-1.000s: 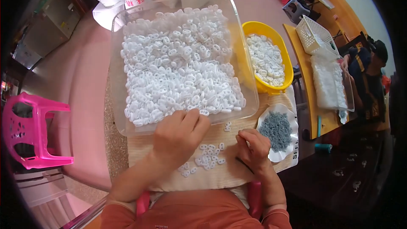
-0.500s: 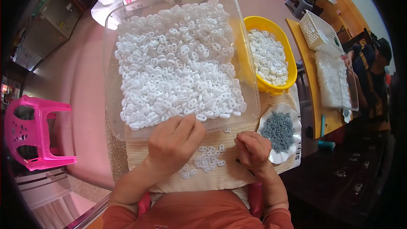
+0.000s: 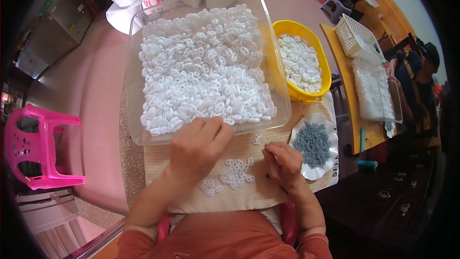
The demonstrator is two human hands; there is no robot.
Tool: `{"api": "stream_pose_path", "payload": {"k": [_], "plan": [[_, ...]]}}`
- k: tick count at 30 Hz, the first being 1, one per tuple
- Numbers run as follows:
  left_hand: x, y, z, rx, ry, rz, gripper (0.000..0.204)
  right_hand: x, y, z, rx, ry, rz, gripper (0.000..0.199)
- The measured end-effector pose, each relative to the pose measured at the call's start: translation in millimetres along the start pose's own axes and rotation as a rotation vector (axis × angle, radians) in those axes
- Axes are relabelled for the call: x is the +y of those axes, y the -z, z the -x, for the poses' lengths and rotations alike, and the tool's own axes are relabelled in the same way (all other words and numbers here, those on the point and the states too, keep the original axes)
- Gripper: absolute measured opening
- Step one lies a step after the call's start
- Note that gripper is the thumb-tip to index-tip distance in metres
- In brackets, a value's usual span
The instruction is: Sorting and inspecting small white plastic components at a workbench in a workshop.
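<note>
Here my left hand (image 3: 197, 148) reaches curled over the clear tray's (image 3: 136, 134) near rim into white plastic pieces (image 3: 206, 72); my right hand (image 3: 283, 163) pinches closed, contents hidden. Best scoop few, gently.

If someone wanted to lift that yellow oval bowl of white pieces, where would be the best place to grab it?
Probably by the rim at the two narrow ends of the yellow bowl, one hand on each, fingers hooked under the lip. It is long, open-topped and loaded with loose white pieces, so lifting level matters. The near end and right side look free; the clear tray crowds its left side.
</note>
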State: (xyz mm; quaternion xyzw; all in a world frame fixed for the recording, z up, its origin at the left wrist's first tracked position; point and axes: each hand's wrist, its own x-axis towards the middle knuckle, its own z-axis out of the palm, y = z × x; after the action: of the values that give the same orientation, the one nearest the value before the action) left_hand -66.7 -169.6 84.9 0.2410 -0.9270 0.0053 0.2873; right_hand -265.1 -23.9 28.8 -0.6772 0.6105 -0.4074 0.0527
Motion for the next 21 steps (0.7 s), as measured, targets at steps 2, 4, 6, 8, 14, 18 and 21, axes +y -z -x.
{"api": "stream_pose_path", "payload": {"k": [2, 4, 6, 8, 14, 18, 21], "plan": [[-1, 0, -1, 0.033, -0.017, -0.021, 0.01, -4, 1, -5, 0.082, 0.027, 0.028, 0.02], [0, 2, -2, 0.005, -0.011, -0.044, 0.009, -12, 8, -15, 0.096, 0.054, 0.058, 0.019], [0, 3, -2, 0.008, -0.011, -0.041, 0.009, -16, 19, -24, 0.122, 0.08, 0.08, 0.016], [-1, 4, -2, 0.014, -0.013, -0.034, 0.009, -14, 29, -30, 0.183, 0.05, 0.069, 0.015], [0, 9, 2, -0.009, 0.014, 0.005, 0.007, -19, 49, -110, 0.178, 0.161, 0.211, 0.012], [0, 11, 1, 0.023, 0.011, -0.005, 0.006, -17, 41, -164, 0.007, 0.272, 0.339, 0.006], [-2, 11, -3, 0.039, -0.017, 0.009, 0.006, -8, 32, -188, -0.17, 0.307, 0.581, 0.005]]}}
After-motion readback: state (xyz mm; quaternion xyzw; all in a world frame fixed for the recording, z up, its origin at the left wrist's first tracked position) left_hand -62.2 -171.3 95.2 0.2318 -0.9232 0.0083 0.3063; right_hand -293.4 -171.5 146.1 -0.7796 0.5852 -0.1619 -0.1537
